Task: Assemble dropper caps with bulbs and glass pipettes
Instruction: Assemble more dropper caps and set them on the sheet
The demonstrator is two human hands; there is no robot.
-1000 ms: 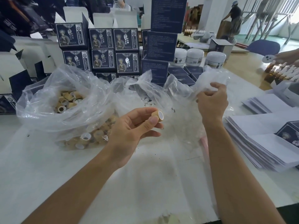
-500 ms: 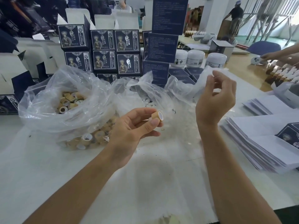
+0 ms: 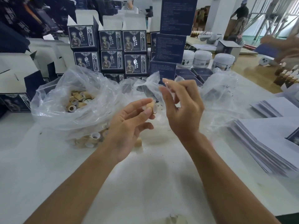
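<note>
The left hand pinches a tan cap between thumb and fingertips above the white surface, its open end facing right. Just beside it, the right hand hovers with fingers loosely curled; whether it holds anything is unclear. A plastic bag of caps sits left.

Print on the dark boxes is too small to read.
</note>
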